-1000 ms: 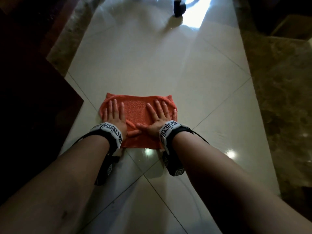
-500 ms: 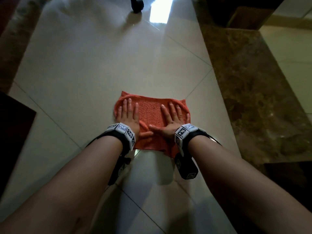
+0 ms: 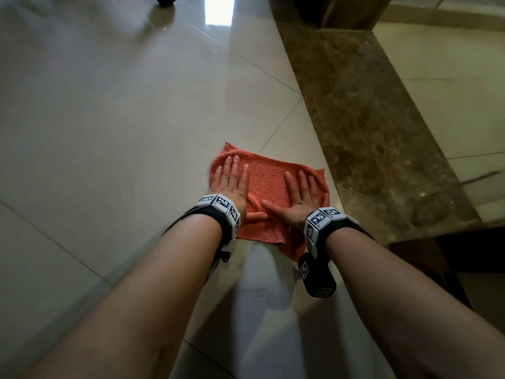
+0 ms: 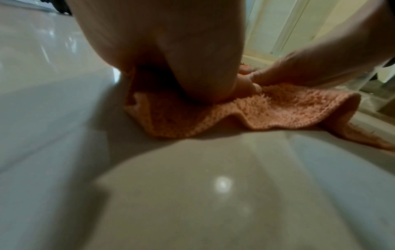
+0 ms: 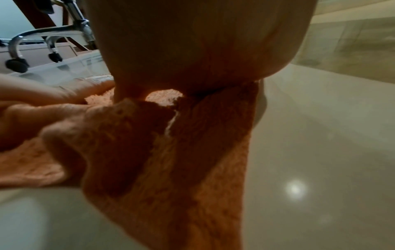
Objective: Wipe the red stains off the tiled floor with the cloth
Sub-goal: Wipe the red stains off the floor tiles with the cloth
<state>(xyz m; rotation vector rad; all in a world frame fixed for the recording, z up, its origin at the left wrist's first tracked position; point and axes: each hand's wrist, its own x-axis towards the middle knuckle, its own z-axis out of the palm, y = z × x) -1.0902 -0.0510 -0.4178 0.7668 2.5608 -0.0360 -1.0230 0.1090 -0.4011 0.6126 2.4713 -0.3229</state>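
Grip: left hand [image 3: 229,181] and right hand [image 3: 303,195] both flat, fingers straight, palms pressing the cloth [image 3: 262,187] onto the floor [image 3: 109,119]. Nothing pinched; thumbs nearly meet at the cloth's middle.

Cloth location: spread on a pale tile, its right edge just beside the brown marble strip [image 3: 369,132], a bunched corner trailing under the right wrist.

Progress, my read: wiping stroke underway. One faint reddish smear [image 3: 257,292] shows on the tile near side of the cloth, between the forearms, so that spot is probably left. Anything under the cloth is hidden, and I see no other red marks.

View differences: left wrist view shows the cloth's near hem rippled and lifted off the tile [image 4: 256,123], which head view doesn't. Right wrist view shows chair casters [image 5: 17,65] beyond the cloth; neither wrist view catches the smear.
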